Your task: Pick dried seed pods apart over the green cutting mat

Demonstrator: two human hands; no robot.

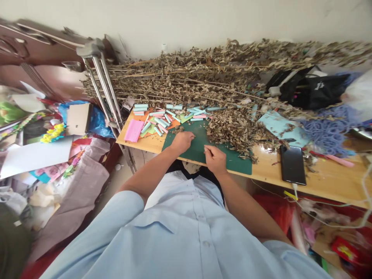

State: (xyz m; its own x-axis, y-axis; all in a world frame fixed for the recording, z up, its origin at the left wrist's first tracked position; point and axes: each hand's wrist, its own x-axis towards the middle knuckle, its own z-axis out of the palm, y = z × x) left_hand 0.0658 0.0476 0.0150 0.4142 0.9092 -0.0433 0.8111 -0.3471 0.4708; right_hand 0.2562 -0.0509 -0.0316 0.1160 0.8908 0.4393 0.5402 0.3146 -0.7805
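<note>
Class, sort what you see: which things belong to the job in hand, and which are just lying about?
Probably in the job, being nearest the hands:
- green mat
- heap of dried leaves
- small pastel rolls
- pink sheet

Probably just lying about:
- phone
- black bag
- purple cord
- yellow flowers

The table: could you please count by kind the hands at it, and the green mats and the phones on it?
Hands (left hand, right hand): 2
Green mat: 1
Phone: 1
Total: 4
</note>
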